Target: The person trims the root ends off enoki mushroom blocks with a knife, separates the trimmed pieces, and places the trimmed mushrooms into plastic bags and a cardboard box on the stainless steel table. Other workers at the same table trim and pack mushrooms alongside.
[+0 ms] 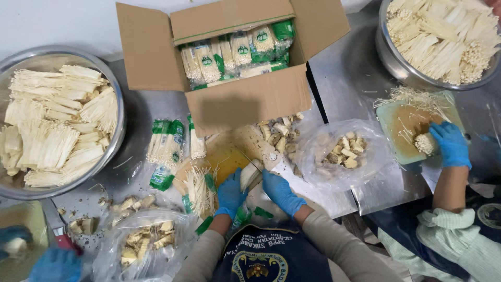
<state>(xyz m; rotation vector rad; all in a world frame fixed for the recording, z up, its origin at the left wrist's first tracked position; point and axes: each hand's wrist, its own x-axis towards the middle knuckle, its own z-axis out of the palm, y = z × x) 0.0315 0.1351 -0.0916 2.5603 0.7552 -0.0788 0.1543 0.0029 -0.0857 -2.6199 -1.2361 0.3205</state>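
On the cutting board (229, 156), both gloved hands close around one mushroom bundle (251, 175): left hand (230, 194) grips its lower end, right hand (280, 192) its side, near the cardboard box (235, 99).

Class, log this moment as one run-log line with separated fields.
left hand: on mushroom pack | right hand: beside pack | under: cutting board | behind: open carton

Cardboard box (245, 102), two steel bowls (119, 112)
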